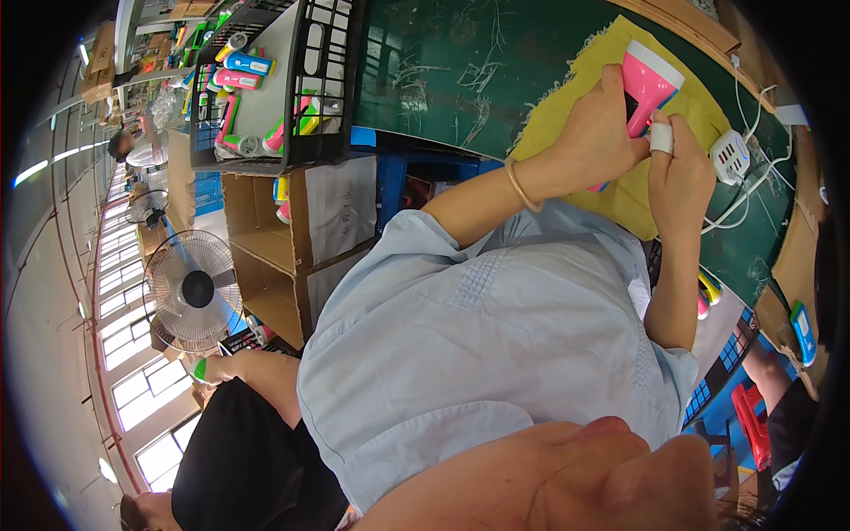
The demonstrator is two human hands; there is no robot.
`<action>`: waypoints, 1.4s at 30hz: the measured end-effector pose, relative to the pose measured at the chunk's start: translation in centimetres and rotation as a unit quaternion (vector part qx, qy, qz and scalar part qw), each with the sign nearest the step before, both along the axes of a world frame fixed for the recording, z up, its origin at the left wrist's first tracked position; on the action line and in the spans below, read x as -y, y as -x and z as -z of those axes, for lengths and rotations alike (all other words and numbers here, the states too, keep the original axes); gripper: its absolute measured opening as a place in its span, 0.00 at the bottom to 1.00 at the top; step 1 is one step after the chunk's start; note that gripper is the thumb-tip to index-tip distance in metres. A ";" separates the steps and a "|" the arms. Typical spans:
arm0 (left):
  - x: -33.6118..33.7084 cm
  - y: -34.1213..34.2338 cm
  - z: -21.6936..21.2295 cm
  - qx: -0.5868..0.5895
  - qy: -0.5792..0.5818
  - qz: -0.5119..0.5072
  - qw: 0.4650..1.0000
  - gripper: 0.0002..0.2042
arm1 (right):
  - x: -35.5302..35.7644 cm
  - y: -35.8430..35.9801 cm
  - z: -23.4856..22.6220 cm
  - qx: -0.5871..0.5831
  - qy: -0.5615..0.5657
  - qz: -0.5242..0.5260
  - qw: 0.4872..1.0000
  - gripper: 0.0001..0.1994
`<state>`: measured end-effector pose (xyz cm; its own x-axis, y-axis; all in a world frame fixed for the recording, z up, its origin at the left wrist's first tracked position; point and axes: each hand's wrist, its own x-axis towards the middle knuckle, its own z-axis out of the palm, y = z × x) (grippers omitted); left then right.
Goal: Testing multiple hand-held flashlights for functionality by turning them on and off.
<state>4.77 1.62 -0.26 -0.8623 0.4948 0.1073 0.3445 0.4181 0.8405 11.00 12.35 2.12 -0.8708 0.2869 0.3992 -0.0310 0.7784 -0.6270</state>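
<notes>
A pink flashlight (645, 88) with a wide white-rimmed head is tilted up above a yellow cloth (549, 124). Round its body my left hand (591, 128) is closed, a bangle on that wrist. My right hand (682, 173) has its fingers bent in against the flashlight's lower side, with a white wrap on one finger. Part of the flashlight's handle is hidden behind the two hands. The cloth lies on a green worktop (434, 75) under them.
On the left stands a black crate (319, 97) with several colourful flashlights, above cardboard compartments (266, 221). A white multi-port charger (730, 159) with cables lies right of the cloth. A fan (197, 288) and another person in black (257, 456) are at the left.
</notes>
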 end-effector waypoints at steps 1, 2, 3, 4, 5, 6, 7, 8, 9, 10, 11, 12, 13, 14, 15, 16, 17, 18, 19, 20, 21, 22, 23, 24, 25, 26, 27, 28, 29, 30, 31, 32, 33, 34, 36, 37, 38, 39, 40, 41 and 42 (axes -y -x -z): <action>-0.1 0.3 -0.1 -0.015 -0.001 -0.005 1.000 0.31 | 0.3 -0.1 -0.3 0.063 -0.021 0.018 0.998 0.05; 0.0 0.6 -0.2 0.002 0.016 -0.002 1.000 0.31 | 0.4 -0.4 -0.6 0.052 -0.021 0.013 0.998 0.05; 0.1 1.0 -0.4 0.000 -0.023 0.010 1.000 0.29 | 0.5 -1.0 -1.1 0.010 0.032 -0.003 0.999 0.05; 0.4 1.5 -0.6 0.017 -0.034 0.041 0.998 0.28 | 0.4 -1.5 -1.5 -0.016 0.086 -0.015 0.996 0.05; 0.6 2.5 -0.8 0.061 -0.117 -0.004 0.991 0.26 | 0.0 -2.2 -1.8 -0.091 0.047 -0.020 0.995 0.11; 0.9 3.1 -1.0 0.159 -0.144 -0.049 0.975 0.23 | -0.5 -2.7 -2.0 -0.072 0.109 0.014 0.991 0.15; 1.1 3.3 -1.0 0.216 -0.195 -0.053 0.955 0.19 | -0.9 -3.1 -1.9 -0.069 0.158 0.044 0.984 0.18; 1.1 3.5 -1.0 0.194 -0.211 -0.017 0.958 0.19 | -1.5 -3.0 -1.5 -0.006 0.186 0.067 0.980 0.21; 1.0 3.4 -0.9 0.277 -0.294 0.014 0.915 0.18 | -1.8 -2.7 -0.7 0.032 0.173 0.019 0.984 0.22; 1.1 3.3 -0.8 0.364 -0.370 0.045 0.854 0.17 | -2.0 -2.4 0.2 0.096 0.205 0.002 0.974 0.22; 0.8 2.9 -0.7 0.330 -0.377 0.079 0.862 0.14 | -2.0 -1.8 1.3 0.060 0.320 -0.096 0.941 0.18; 0.7 2.7 -0.7 0.330 -0.389 0.056 0.859 0.14 | -1.9 -1.5 2.2 0.077 0.343 -0.117 0.929 0.17; 0.5 2.6 -0.8 0.342 -0.419 0.062 0.839 0.15 | -1.8 -1.2 3.0 0.099 0.385 -0.160 0.903 0.17; 0.4 2.4 -0.9 0.349 -0.457 0.087 0.813 0.16 | -1.7 -1.0 3.6 0.133 0.415 -0.162 0.885 0.23; 0.3 2.6 -1.1 0.320 -0.455 0.093 0.826 0.17 | -1.6 -0.9 4.0 0.150 0.413 -0.151 0.885 0.23; 0.0 2.6 -1.2 0.335 -0.444 0.075 0.828 0.18 | -1.3 -0.6 4.2 0.154 0.431 -0.147 0.877 0.24; -0.2 2.7 -1.3 0.345 -0.442 0.059 0.826 0.21 | -1.1 -0.4 4.2 0.129 0.457 -0.160 0.865 0.24; -0.6 2.8 -1.4 0.354 -0.412 0.049 0.838 0.27 | -0.9 -0.3 4.0 0.158 0.450 -0.146 0.867 0.24; -0.9 2.8 -1.3 0.352 -0.411 0.047 0.839 0.27 | -0.7 -0.1 3.9 0.159 0.445 -0.149 0.869 0.24; -1.4 2.9 -1.1 0.292 -0.416 -0.046 0.860 0.27 | -0.5 0.1 3.8 0.136 0.438 -0.171 0.872 0.24; -1.7 2.8 -0.8 0.231 -0.416 -0.140 0.869 0.27 | -0.2 0.3 3.8 0.159 0.441 -0.152 0.870 0.24; -2.0 2.8 -0.5 0.246 -0.456 -0.183 0.836 0.27 | -0.1 0.4 3.9 0.147 0.444 -0.139 0.873 0.25; -2.0 2.8 -0.1 0.244 -0.456 -0.184 0.836 0.27 | 0.2 0.6 4.3 0.121 0.442 -0.148 0.877 0.25; -2.2 2.7 0.4 0.284 -0.438 -0.134 0.843 0.27 | 0.2 0.5 4.7 0.134 0.447 -0.127 0.875 0.25; -2.2 2.8 0.7 0.316 -0.428 -0.107 0.840 0.26 | 0.1 0.4 5.2 0.165 0.442 -0.127 0.872 0.27; -2.5 2.9 1.0 0.343 -0.425 -0.103 0.831 0.31 | -0.1 0.2 5.8 0.162 0.443 -0.118 0.874 0.28; -2.8 3.2 1.3 0.399 -0.411 -0.077 0.816 0.31 | -0.3 -0.2 6.3 0.194 0.541 -0.072 0.815 0.28; -3.1 3.9 1.4 0.452 -0.408 -0.038 0.792 0.31 | -0.9 -0.4 6.8 0.180 0.638 -0.054 0.746 0.27; -3.5 4.8 1.4 0.336 -0.405 0.005 0.850 0.30 | -2.5 -1.0 6.7 0.166 0.734 -0.147 0.642 0.26; -3.1 6.8 1.4 0.341 -0.444 0.113 0.821 0.25 | -3.8 -1.5 6.7 0.122 0.740 -0.105 0.653 0.24; -2.9 9.1 1.4 0.282 -0.431 0.057 0.855 0.20 | -5.4 -2.0 6.6 0.031 0.700 -0.010 0.713 0.23; -2.3 11.9 1.5 0.176 -0.407 -0.006 0.896 0.16 | -8.2 -2.6 5.8 -0.058 0.749 -0.021 0.660 0.21; -1.5 15.1 1.6 0.091 -0.391 -0.111 0.909 0.11 | -11.1 -3.2 5.0 -0.141 0.743 -0.058 0.652 0.21; 0.1 18.8 1.9 -0.134 -0.266 -0.195 0.934 0.15 | -13.7 -3.9 4.4 -0.191 0.631 0.103 0.745 0.22; 3.6 26.0 3.2 -0.439 -0.005 -0.356 0.825 0.15 | -18.2 -5.2 3.7 -0.273 0.485 0.233 0.798 0.20; 5.6 30.2 3.3 -0.142 0.182 -0.309 0.923 0.22 | -19.8 -5.6 3.6 -0.291 0.490 0.272 0.775 0.20; 5.9 32.0 5.2 -0.276 0.055 -0.421 0.862 0.21 | -20.6 -6.2 3.8 -0.285 0.474 0.276 0.786 0.20; 6.1 34.2 6.4 -0.278 0.051 -0.424 0.860 0.21 | -20.9 -6.3 4.2 -0.272 0.426 0.306 0.807 0.19; 6.0 36.4 7.2 -0.242 0.088 -0.432 0.864 0.23 | -20.7 -6.3 4.7 -0.287 0.368 0.362 0.807 0.18; 5.8 38.0 7.9 -0.205 0.123 -0.437 0.867 0.25 | -19.9 -6.3 5.2 -0.281 0.304 0.324 0.851 0.18; 5.5 39.1 8.4 -0.122 0.112 -0.419 0.893 0.28 | -18.8 -6.0 5.5 -0.251 0.360 0.278 0.855 0.18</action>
